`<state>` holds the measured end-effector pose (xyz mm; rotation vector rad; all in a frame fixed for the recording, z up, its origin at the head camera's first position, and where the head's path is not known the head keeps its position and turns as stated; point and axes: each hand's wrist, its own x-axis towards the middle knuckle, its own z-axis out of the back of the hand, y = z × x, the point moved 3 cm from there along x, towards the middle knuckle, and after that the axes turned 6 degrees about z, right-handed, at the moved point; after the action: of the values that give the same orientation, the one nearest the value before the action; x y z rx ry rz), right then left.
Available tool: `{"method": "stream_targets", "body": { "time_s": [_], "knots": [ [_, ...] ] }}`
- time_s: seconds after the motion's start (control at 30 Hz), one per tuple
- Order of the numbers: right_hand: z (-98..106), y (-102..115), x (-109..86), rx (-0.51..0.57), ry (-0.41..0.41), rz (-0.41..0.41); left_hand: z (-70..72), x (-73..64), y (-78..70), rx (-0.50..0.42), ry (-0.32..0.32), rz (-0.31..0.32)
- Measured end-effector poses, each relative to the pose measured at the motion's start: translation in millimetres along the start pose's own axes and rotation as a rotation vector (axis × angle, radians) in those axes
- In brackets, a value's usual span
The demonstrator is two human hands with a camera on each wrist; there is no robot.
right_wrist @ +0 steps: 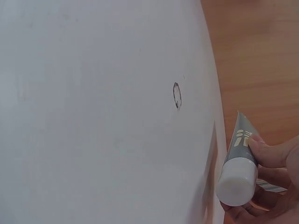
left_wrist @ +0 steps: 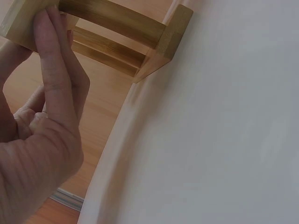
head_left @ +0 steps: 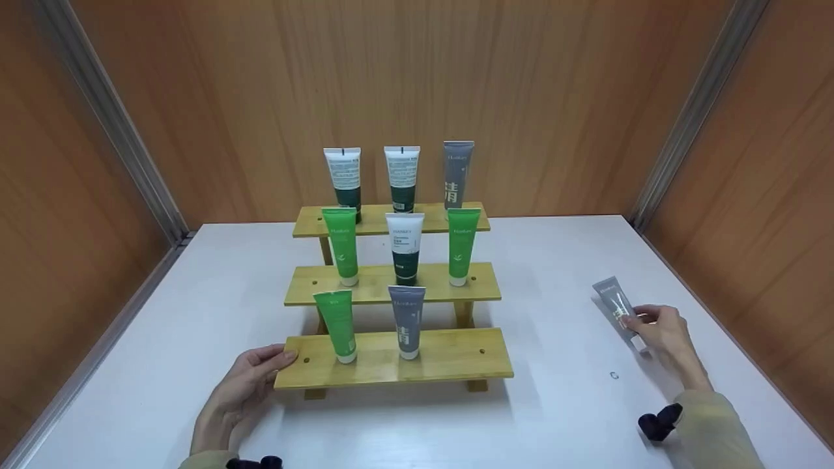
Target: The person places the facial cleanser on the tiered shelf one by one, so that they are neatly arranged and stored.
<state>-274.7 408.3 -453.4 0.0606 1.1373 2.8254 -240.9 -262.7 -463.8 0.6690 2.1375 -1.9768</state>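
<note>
A three-tier wooden display stand (head_left: 449, 372) stands mid-table, bearing upright cosmetic tubes. My left hand (head_left: 238, 387) grips the left end of its lowest board, thumb on top and other fingers beneath. In the left wrist view, those fingers (left_wrist: 53, 79) press the board's edge. Over at the right, my right hand (head_left: 668, 335) pinches a grey tube (head_left: 614, 296) near its white cap (right_wrist: 236, 182), low over the table. On the lowest board stand a green tube (head_left: 337, 322) and a grey tube (head_left: 408, 319), toward its left and middle.
The middle tier holds a green tube (head_left: 343, 244), a white-and-dark-green tube (head_left: 405, 241) and another green tube (head_left: 461, 244). Two white-and-dark-green tubes (head_left: 343, 172) and a grey tube (head_left: 458, 169) stand on top. A small ring mark (head_left: 614, 375) shows on the white table (head_left: 554, 404). Wooden panels surround it.
</note>
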Motion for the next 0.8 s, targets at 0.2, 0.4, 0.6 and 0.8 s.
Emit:
{"method": "stream_targets", "body": {
  "time_s": [0.2, 0.4, 0.6, 0.8],
  "knots": [
    [-1.5, 7.6, 1.8, -0.024, -0.012, 0.041, 0.0, -1.3, -0.9, -0.020, 0.005, 0.006],
    [-4.2, 16.4, 1.1, 0.005, -0.014, 0.066, 0.1, -1.3, -1.0, -0.021, 0.013, 0.006],
    [-6.3, 28.5, -2.0, 0.070, 0.001, 0.080, 0.4, -0.7, -0.6, -0.019, 0.022, 0.008],
    [-8.3, 42.6, -5.9, 0.135, 0.014, 0.103, 0.5, -0.9, 0.2, -0.023, 0.041, -0.004]
  ]
}}
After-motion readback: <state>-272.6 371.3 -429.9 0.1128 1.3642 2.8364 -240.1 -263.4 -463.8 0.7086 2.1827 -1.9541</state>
